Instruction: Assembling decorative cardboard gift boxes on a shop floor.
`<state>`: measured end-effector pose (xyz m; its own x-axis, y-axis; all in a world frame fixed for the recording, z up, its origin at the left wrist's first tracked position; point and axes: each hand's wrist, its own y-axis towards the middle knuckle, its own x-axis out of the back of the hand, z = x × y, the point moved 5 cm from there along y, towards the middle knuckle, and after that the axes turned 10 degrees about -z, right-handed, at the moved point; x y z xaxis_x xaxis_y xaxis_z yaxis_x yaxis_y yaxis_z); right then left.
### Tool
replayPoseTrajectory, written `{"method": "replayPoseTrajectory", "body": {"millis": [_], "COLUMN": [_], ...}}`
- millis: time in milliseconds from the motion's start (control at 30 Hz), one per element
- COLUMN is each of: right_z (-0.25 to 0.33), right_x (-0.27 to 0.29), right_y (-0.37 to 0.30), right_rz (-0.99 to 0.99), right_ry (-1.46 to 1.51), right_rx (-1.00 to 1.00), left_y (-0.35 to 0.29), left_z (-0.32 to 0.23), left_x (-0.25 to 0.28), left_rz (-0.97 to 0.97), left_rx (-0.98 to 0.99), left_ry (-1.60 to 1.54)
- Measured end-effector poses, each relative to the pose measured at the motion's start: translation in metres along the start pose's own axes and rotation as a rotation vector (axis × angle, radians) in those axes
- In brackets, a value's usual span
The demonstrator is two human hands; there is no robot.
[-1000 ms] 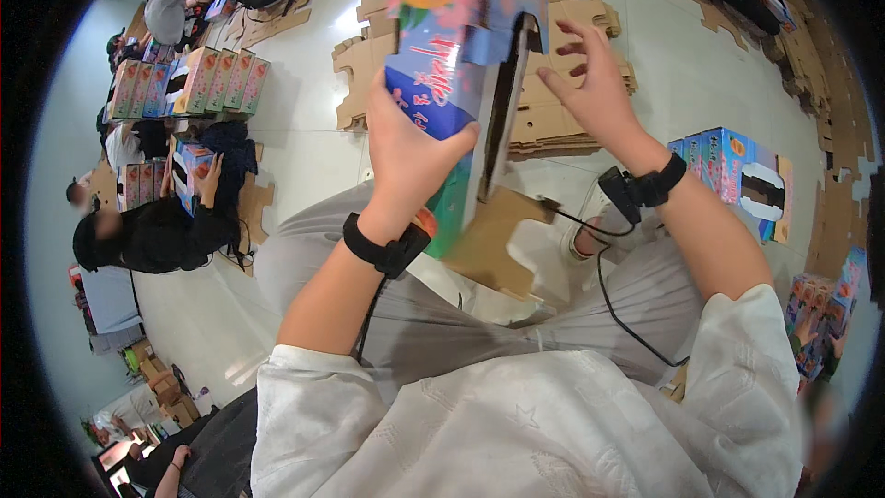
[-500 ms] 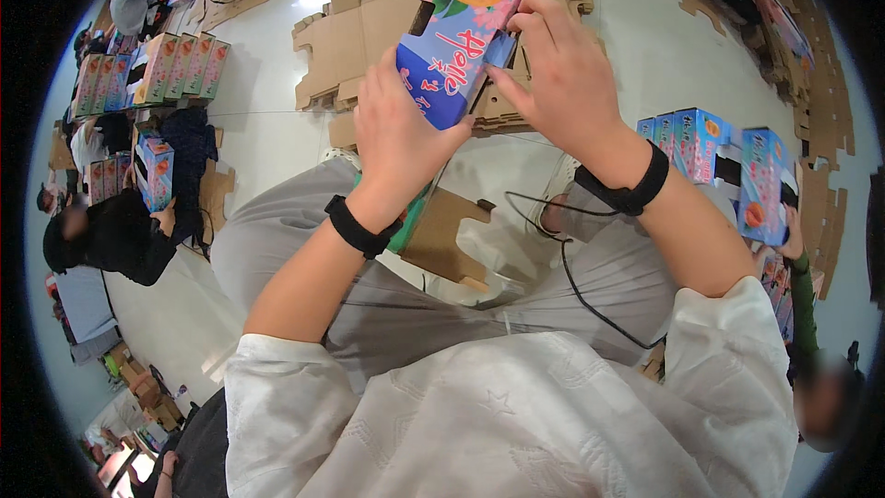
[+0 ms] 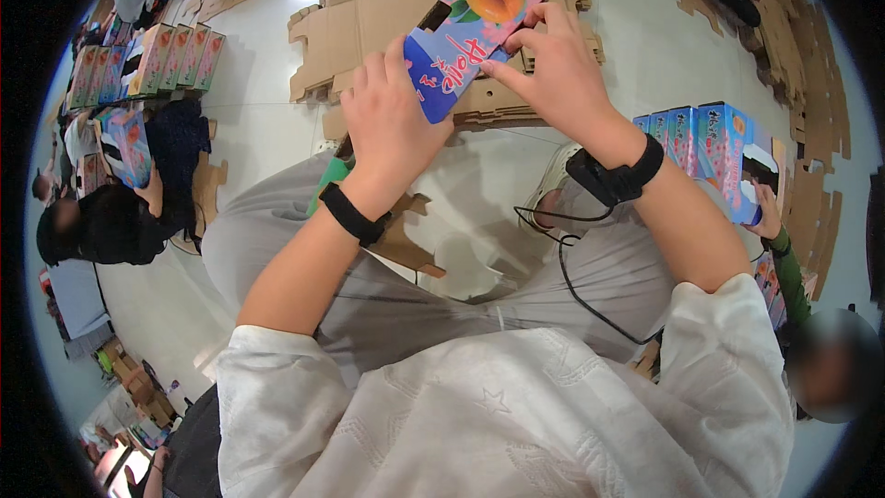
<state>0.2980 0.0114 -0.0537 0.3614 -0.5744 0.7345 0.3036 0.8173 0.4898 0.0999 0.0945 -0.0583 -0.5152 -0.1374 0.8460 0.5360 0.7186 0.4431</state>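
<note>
Between my two hands is a blue and pink carton (image 3: 461, 55) with a peach picture, held tilted above the flattened cardboard. My left hand (image 3: 392, 115) wraps the carton's lower left end, fingers along its left edge and thumb near the bottom corner. At the right edge, my right hand (image 3: 558, 65) pinches the carton's side with thumb and bent fingers. A dark cut-out shows in the carton's left side. Each of my wrists carries a black strap.
Stacked flat brown cardboard (image 3: 369, 0) lies on the floor ahead. At right, a co-worker's hand (image 3: 767, 212) touches one of several blue cartons (image 3: 682, 143). To the left, another person in black (image 3: 111, 221) holds a blue carton near rows of upright cartons (image 3: 175, 55). A black cable (image 3: 576, 290) hangs by my right leg.
The carton has shifted slightly down and turned a little clockwise, with both my hands still on it. At right, the co-worker's carton has moved left against the row.
</note>
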Motion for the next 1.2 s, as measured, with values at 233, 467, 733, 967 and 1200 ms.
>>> {"method": "replayPoseTrajectory", "body": {"millis": [233, 467, 733, 967, 1200], "right_z": [-0.015, -0.023, -0.027, -0.029, -0.002], "right_x": [-0.028, -0.024, -0.021, -0.013, 0.047], "right_y": [-0.012, -0.005, 0.000, 0.007, 0.042], "right_rz": [0.098, 0.046, 0.108, 0.225, -0.264], "right_ry": [0.017, 0.088, 0.093, 0.147, 0.081], "right_rx": [-0.283, -0.198, -0.168, -0.140, 0.190], "left_y": [0.003, 0.000, 0.001, 0.007, 0.053], "left_z": [0.006, 0.009, 0.012, 0.019, 0.062], "left_x": [0.002, 0.004, 0.002, 0.003, 0.040], "left_rz": [0.111, 0.056, 0.071, 0.024, -0.196], "left_rx": [-0.006, 0.011, 0.035, 0.013, 0.176], "left_ry": [0.103, -0.066, -0.089, -0.104, -0.205]}}
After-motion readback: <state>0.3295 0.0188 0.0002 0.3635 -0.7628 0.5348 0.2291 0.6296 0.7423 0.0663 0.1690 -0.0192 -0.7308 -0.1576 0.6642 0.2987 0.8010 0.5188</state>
